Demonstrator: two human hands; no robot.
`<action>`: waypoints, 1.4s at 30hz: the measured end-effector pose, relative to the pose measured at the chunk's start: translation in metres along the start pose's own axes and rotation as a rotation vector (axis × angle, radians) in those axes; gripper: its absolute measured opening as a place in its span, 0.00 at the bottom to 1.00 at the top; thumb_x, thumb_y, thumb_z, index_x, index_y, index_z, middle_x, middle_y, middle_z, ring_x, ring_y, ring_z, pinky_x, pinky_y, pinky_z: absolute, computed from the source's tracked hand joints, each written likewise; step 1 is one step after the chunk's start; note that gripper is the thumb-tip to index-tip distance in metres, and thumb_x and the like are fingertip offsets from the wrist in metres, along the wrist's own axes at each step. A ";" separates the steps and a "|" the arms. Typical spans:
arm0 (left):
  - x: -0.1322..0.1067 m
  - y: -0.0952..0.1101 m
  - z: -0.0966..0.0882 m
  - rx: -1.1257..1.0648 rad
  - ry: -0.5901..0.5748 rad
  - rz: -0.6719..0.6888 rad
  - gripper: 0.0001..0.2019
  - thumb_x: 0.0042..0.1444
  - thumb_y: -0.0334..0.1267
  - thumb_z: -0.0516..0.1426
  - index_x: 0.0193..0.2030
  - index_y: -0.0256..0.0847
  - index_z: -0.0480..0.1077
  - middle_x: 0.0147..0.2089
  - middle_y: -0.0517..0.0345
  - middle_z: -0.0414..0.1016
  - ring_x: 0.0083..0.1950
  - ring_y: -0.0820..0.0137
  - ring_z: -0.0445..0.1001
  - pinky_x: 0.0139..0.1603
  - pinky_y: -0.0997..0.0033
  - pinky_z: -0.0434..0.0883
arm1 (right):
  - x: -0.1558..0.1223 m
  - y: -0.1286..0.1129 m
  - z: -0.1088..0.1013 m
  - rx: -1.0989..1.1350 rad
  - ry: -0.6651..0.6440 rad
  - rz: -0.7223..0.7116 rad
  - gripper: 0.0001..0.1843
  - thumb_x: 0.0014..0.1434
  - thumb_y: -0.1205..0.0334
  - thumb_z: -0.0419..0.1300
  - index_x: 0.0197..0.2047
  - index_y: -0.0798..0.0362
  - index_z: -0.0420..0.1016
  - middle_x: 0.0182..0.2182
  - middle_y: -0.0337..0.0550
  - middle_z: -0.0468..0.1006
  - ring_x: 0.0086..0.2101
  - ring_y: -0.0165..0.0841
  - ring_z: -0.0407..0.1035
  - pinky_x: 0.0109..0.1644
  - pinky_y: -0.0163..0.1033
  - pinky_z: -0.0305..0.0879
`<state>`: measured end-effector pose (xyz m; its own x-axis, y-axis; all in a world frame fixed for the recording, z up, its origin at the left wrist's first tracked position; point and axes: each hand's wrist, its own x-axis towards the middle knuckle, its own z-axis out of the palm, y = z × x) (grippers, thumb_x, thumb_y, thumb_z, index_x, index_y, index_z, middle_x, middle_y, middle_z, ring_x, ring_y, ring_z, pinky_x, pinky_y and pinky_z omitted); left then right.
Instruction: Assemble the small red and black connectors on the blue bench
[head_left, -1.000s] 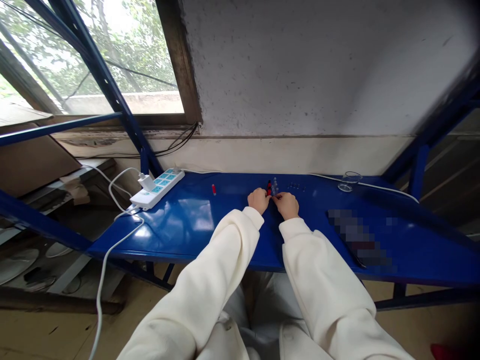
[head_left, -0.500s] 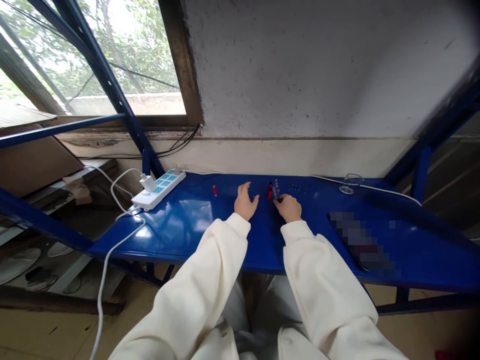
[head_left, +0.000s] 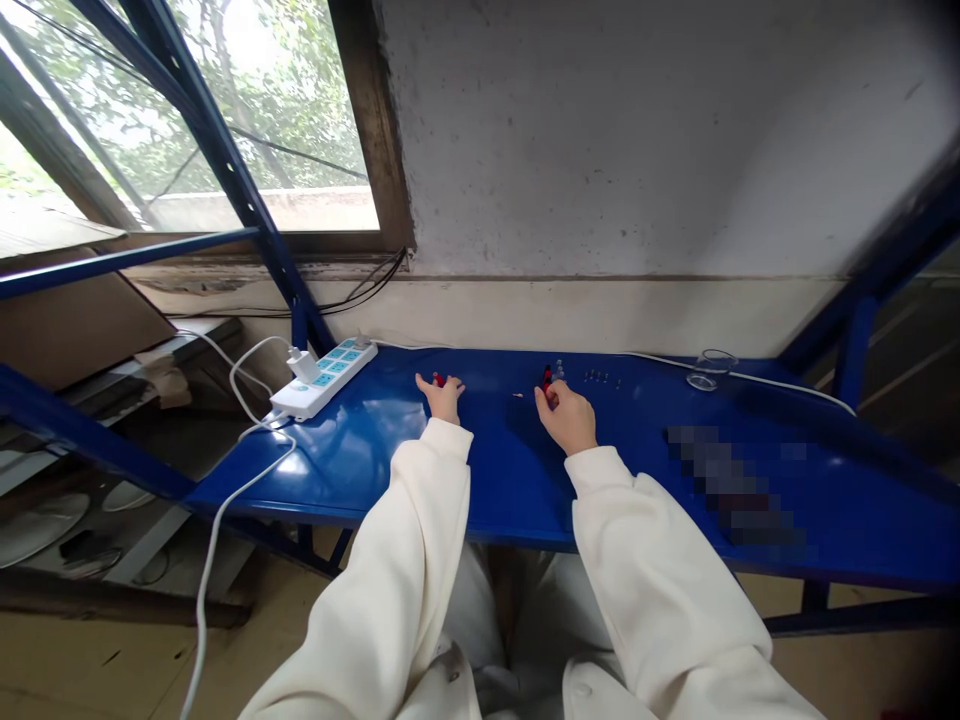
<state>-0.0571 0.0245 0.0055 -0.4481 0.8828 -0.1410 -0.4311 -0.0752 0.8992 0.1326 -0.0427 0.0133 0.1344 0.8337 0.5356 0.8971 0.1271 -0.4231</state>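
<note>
My left hand (head_left: pixel 442 396) has reached out to the left on the blue shelf (head_left: pixel 390 450), and its fingertips are pinched round a small red piece (head_left: pixel 436 380). My right hand (head_left: pixel 564 413) rests further right with its fingers curled against a small cluster of red, black and clear parts (head_left: pixel 552 377). A tiny pale bit (head_left: pixel 517 395) lies on the shelf between the two hands. Both arms are in white sleeves.
A white power strip (head_left: pixel 322 376) with a plugged-in charger and white cable lies at the shelf's back left. A row of tiny dark parts (head_left: pixel 598 377) and a clear glass dish (head_left: pixel 709 368) sit to the right. Blue frame posts stand on both sides.
My left hand left the cluster in the middle, swept left across the shelf and closed on the lone red piece. My right hand stayed by the cluster.
</note>
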 end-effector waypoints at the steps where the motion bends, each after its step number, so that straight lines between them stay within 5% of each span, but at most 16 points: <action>1: 0.000 0.000 0.000 -0.029 0.004 -0.014 0.45 0.44 0.21 0.57 0.63 0.49 0.35 0.57 0.46 0.57 0.45 0.75 0.70 0.38 0.79 0.72 | 0.000 0.000 0.000 0.013 0.005 -0.009 0.17 0.58 0.50 0.45 0.26 0.52 0.62 0.16 0.37 0.65 0.19 0.27 0.57 0.23 0.32 0.44; 6: -0.017 0.007 0.003 -0.208 -0.094 -0.025 0.25 0.49 0.25 0.56 0.52 0.39 0.53 0.41 0.50 0.70 0.41 0.73 0.74 0.41 0.73 0.71 | -0.001 -0.004 -0.002 0.107 -0.040 -0.095 0.17 0.58 0.51 0.45 0.25 0.52 0.62 0.17 0.38 0.65 0.18 0.27 0.57 0.23 0.32 0.46; 9: -0.030 0.012 0.004 -0.258 -0.266 -0.063 0.07 0.53 0.29 0.55 0.38 0.34 0.60 0.38 0.47 0.72 0.39 0.72 0.75 0.38 0.75 0.71 | -0.003 -0.010 -0.003 0.164 -0.107 -0.159 0.17 0.58 0.50 0.44 0.26 0.52 0.63 0.18 0.38 0.66 0.19 0.27 0.58 0.24 0.32 0.48; 14: -0.042 0.014 0.003 -0.170 -0.664 -0.164 0.09 0.49 0.37 0.59 0.33 0.34 0.65 0.47 0.47 0.72 0.21 0.85 0.66 0.14 0.86 0.57 | -0.006 -0.016 0.000 0.300 -0.201 -0.175 0.17 0.60 0.50 0.42 0.35 0.51 0.65 0.25 0.39 0.71 0.24 0.30 0.64 0.28 0.32 0.54; 19: -0.047 0.011 0.003 -0.064 -0.814 -0.145 0.15 0.45 0.41 0.61 0.37 0.35 0.70 0.50 0.47 0.70 0.15 0.90 0.53 0.10 0.83 0.47 | -0.007 -0.019 0.003 0.497 -0.244 -0.174 0.18 0.62 0.51 0.38 0.38 0.50 0.64 0.26 0.38 0.70 0.25 0.29 0.64 0.32 0.33 0.57; 32: -0.048 0.006 0.003 0.003 -0.819 -0.136 0.17 0.43 0.41 0.62 0.40 0.36 0.72 0.50 0.46 0.70 0.16 0.89 0.51 0.12 0.82 0.46 | -0.008 -0.023 0.007 0.656 -0.205 -0.131 0.14 0.60 0.52 0.43 0.32 0.51 0.61 0.23 0.36 0.66 0.22 0.26 0.59 0.28 0.32 0.56; 38: -0.050 0.008 0.005 -0.011 -0.757 -0.171 0.18 0.41 0.41 0.63 0.40 0.36 0.73 0.48 0.48 0.71 0.16 0.89 0.51 0.11 0.82 0.46 | -0.008 -0.022 0.014 0.670 -0.195 -0.040 0.17 0.54 0.48 0.51 0.41 0.52 0.59 0.33 0.40 0.70 0.19 0.23 0.58 0.25 0.33 0.57; 42: -0.050 0.007 0.005 0.004 -0.763 -0.171 0.18 0.40 0.41 0.63 0.39 0.36 0.73 0.47 0.48 0.72 0.16 0.89 0.51 0.11 0.82 0.46 | -0.008 -0.021 0.013 0.674 -0.250 -0.066 0.17 0.58 0.49 0.45 0.43 0.52 0.61 0.32 0.41 0.72 0.19 0.24 0.60 0.26 0.33 0.59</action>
<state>-0.0341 -0.0182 0.0212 0.2871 0.9569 0.0445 -0.4423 0.0912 0.8922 0.1071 -0.0449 0.0086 -0.0834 0.9006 0.4265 0.4345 0.4180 -0.7978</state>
